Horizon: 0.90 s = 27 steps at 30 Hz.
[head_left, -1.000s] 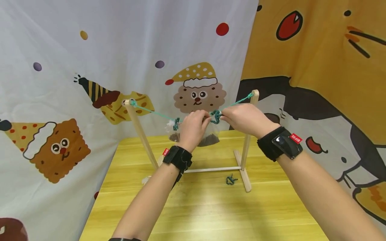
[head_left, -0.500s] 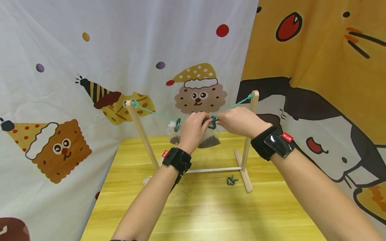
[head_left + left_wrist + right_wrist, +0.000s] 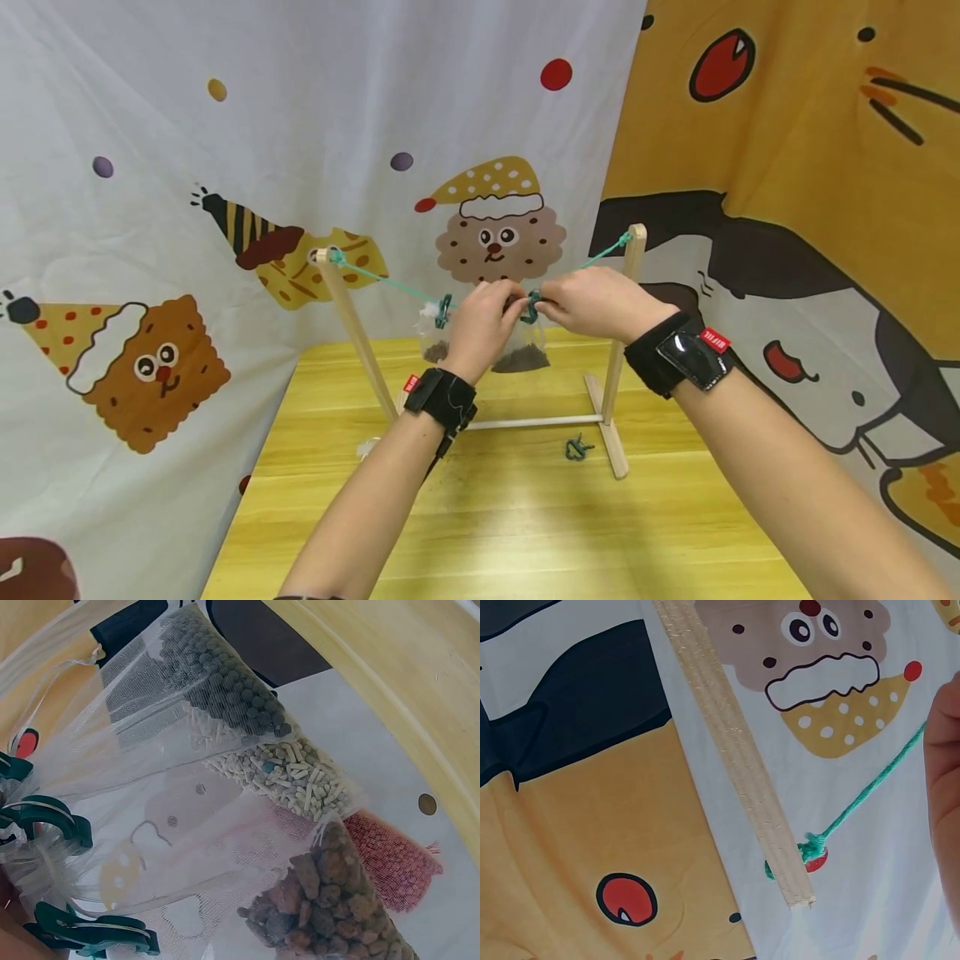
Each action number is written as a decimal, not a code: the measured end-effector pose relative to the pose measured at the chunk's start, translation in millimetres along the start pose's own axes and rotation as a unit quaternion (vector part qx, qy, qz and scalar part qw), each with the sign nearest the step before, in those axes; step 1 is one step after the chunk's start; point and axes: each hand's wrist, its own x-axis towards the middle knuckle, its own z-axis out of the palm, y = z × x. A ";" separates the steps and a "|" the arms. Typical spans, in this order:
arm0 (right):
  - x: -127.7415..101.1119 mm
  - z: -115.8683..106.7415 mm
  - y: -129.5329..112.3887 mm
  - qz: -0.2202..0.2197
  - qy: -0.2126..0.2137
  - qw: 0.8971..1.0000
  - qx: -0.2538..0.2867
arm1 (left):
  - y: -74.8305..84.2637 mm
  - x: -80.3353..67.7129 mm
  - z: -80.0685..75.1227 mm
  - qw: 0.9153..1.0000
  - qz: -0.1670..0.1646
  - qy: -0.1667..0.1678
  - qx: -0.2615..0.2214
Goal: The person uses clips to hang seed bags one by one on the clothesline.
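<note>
Yellow wooden surface (image 3: 525,517), backed by hanging cartoon-print cloths, white on the left (image 3: 225,125) and orange on the right (image 3: 810,125).

Near: two bare forearms, each with a black wrist strap, reaching forward over the surface.

On the surface: one loose dark-green plastic clip (image 3: 576,449), lying just beside the foot of the right post.

Standing on the surface: pale wooden drying frame (image 3: 517,422), two upright posts joined by a low crossbar; left post leans outward. Green cord (image 3: 390,283) strung between the post tops and knotted round the right post end, as the right wrist view shows.

At the cord, mid-span: left hand (image 3: 480,321) and right hand (image 3: 592,302), close together, fingertips nearly meeting. Right hand pinches a dark-green plastic clip (image 3: 531,307) on the cord. Left hand's fingers are curled at the top of a sheer white mesh pouch (image 3: 525,350), which hangs from the cord behind the hands; dark pellets sit in its bottom.

A second dark-green clip (image 3: 443,311) sits on the cord left of the left hand.

Left wrist view: sheer pouches of grey beads (image 3: 225,682), pale sticks (image 3: 296,780) and brown lumps (image 3: 322,900), gathered tops held by green clips (image 3: 49,821).
</note>
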 end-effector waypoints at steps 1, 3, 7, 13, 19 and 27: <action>0.0 -0.3 -0.1 0.002 -0.003 1.000 0.003 | 0.0 0.0 -0.3 1.000 0.000 0.000 -0.002; 0.0 -0.8 -0.3 0.005 -0.009 1.000 0.004 | 0.0 -0.3 -1.2 1.000 0.000 0.000 -0.005; 0.2 -0.6 -0.2 0.013 -0.018 1.000 0.006 | 0.3 -0.8 -2.7 1.000 0.001 -0.001 -0.010; 0.2 0.1 -1.3 0.027 -0.025 0.999 0.011 | -1.0 -1.1 -2.5 1.000 0.000 -0.002 -0.011; 1.1 3.7 -0.5 0.049 -0.032 0.998 0.034 | -1.3 -0.7 -1.6 1.000 0.002 -0.002 0.003; -5.3 16.0 10.5 0.069 -0.050 0.988 0.128 | -4.8 -1.0 3.2 0.998 0.023 -0.017 0.062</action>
